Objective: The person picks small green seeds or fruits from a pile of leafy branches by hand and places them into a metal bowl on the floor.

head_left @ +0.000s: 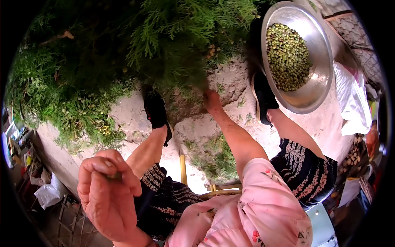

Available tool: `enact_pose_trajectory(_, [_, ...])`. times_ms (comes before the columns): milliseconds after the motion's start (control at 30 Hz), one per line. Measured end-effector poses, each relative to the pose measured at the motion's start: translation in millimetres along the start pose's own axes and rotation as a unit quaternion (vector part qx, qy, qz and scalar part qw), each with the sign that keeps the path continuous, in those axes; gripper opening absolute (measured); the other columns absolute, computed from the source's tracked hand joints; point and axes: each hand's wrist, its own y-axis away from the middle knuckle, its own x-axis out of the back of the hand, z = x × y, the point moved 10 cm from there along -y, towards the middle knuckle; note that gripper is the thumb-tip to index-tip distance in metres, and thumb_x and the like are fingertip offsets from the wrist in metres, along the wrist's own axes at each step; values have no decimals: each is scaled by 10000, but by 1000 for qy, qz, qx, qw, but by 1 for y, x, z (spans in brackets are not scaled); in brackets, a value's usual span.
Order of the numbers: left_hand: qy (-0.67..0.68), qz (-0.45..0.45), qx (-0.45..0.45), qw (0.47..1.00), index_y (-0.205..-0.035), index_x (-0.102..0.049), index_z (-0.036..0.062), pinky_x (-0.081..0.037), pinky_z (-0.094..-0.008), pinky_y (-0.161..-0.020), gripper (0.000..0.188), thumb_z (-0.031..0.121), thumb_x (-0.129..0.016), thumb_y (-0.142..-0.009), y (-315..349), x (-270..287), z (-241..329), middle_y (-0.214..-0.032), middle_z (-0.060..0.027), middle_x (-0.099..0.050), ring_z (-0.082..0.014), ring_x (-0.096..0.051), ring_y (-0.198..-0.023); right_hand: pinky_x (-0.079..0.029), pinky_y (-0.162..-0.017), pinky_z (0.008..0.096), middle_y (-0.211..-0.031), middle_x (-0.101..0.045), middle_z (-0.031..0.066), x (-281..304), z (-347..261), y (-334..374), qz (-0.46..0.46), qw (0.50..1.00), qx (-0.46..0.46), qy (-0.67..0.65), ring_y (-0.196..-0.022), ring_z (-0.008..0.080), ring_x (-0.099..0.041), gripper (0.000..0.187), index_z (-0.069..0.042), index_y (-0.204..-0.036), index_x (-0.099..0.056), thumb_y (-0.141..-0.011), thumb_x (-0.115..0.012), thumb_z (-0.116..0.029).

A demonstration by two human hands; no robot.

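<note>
My left hand (109,189) is raised close at the lower left, palm side showing, with its fingers curled in against the thumb. A small greenish thing (114,176) shows between the fingertips, too little of it to name. Stretched forward over the ground, my right hand (212,101) is closed at the edge of a dark, blurred evergreen branch (177,76). Its fingertips are partly lost in shadow. Feathery evergreen branches (185,31) heap up across the far side and the left.
A steel basin (323,53) with many small green seeds or cones (288,57) stands at the far right. Beside it lies a white sack (352,99). Loose green sprigs (218,158) lie between my feet, in black shoes (155,109). Clutter and a plastic bag (50,192) line the left side.
</note>
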Motion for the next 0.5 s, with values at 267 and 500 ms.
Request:
enact_pose_trajectory(267, [-388,-175,-55,903,-838,-582,-66,-444,-243,-643,95,-47,-531,-760,13,-55,-19,-934,-126,-544,-154,-544,-726,-421,-375,234,-795,-573,122,39,-187,101,-254,603,-239,-718,-568,137,-585,136,-8,-956,-527,-831,-514,-58])
enact_pose_trajectory(500, [-545,-326,-143,759,-869,-578,-34,-438,-332,-811,126,-9,-578,-746,27,-94,-54,-1036,-142,-566,-278,-557,-946,-457,-670,270,-820,-562,56,73,-254,140,-272,496,-227,-793,-768,137,-542,314,-31,-891,-541,-911,-431,-324])
